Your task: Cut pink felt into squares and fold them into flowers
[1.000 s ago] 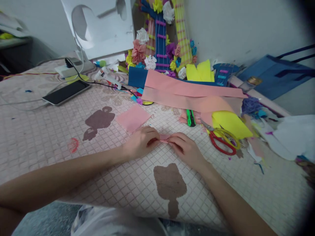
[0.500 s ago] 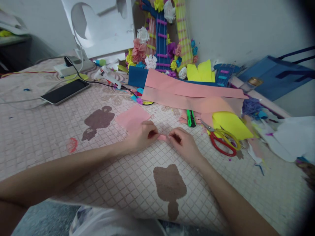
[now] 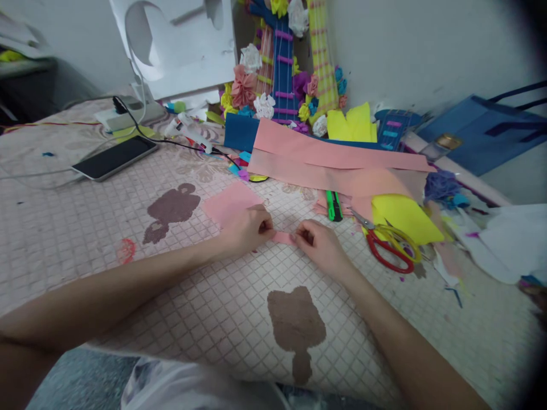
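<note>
A small folded strip of pink paper (image 3: pixel 282 237) lies between my two hands on the checked cloth. My left hand (image 3: pixel 247 229) pinches its left end with curled fingers. My right hand (image 3: pixel 318 246) pinches its right end the same way. Just behind my left hand lies a flat pink paper square (image 3: pixel 228 203). Red and yellow scissors (image 3: pixel 391 245) rest to the right of my right hand.
A green utility knife (image 3: pixel 333 205), long pink paper sheets (image 3: pixel 325 162) and yellow paper (image 3: pixel 404 219) lie behind the hands. A phone (image 3: pixel 114 158) with a cable sits at the left. Paper flowers (image 3: pixel 248 85) and a blue bag (image 3: pixel 482 131) stand by the wall.
Both hands have lifted off the flattened strip and now pinch its ends, held a little apart. The view has shifted slightly.
</note>
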`<state>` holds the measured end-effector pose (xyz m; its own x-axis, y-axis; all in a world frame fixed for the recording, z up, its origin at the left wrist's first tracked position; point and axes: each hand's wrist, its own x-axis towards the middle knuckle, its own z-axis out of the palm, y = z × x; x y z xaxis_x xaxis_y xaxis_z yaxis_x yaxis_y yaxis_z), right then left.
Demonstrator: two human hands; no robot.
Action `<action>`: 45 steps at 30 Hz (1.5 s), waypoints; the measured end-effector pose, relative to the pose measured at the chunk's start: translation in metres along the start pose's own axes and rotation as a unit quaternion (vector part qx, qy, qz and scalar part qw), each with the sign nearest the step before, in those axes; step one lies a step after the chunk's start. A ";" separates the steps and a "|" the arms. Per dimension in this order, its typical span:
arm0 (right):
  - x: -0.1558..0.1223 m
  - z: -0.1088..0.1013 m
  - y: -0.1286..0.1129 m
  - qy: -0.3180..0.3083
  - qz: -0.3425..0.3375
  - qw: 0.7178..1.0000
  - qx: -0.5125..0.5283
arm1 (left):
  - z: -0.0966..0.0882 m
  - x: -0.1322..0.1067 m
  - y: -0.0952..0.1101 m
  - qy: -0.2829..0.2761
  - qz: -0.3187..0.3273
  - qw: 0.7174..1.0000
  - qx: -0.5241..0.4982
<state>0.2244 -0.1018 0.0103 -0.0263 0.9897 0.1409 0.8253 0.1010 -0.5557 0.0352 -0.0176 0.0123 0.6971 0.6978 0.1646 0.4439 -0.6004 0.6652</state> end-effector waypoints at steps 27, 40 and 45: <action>-0.013 -0.004 -0.013 0.041 -0.029 0.993 0.106 | -0.003 -0.007 0.013 -0.019 -0.028 0.980 -0.198; -0.013 0.003 -0.018 -0.008 0.027 0.970 0.241 | -0.006 -0.012 0.016 0.005 0.017 0.991 -0.131; -0.012 -0.008 -0.002 0.040 0.060 0.967 0.244 | -0.015 -0.006 0.006 0.015 -0.004 0.987 -0.159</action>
<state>0.2272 -0.1150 0.0161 0.1125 0.9883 0.1026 0.4541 0.0407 -0.8900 0.0254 -0.0192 0.0258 0.6752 0.7163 0.1762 0.2472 -0.4448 0.8608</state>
